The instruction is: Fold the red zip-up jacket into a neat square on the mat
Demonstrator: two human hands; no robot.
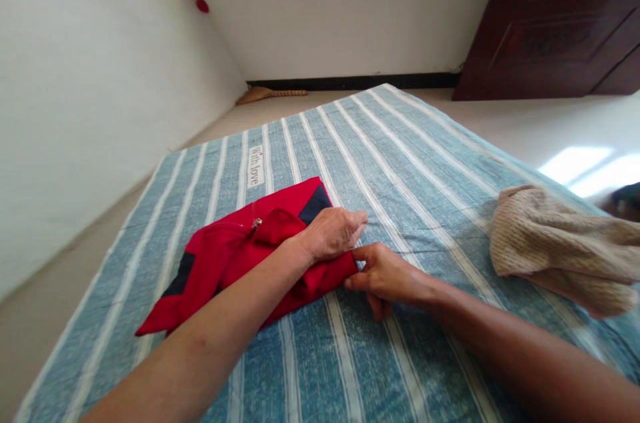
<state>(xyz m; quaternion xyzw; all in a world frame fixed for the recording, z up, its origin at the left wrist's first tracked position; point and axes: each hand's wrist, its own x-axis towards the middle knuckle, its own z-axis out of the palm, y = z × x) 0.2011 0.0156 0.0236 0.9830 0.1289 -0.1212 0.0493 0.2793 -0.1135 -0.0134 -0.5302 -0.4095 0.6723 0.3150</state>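
A red jacket (235,256) with dark navy patches and a small metal zip pull lies folded in a loose bundle on the striped bed cover (430,210). Across its right part reaches my left hand (333,233), closed with the fingers curled down at the jacket's right end; the fingertips are partly hidden. Just beside it, my right hand (383,276) pinches the jacket's right edge between thumb and forefinger, its other fingers bent beneath. My left forearm hides some of the jacket's near side.
A beige knitted garment (555,243) lies crumpled at the bed's right side. White walls (345,3) rise at the left and back, with a broom (270,94) on the floor beyond the bed. A dark red wooden door (555,30) stands at the back right.
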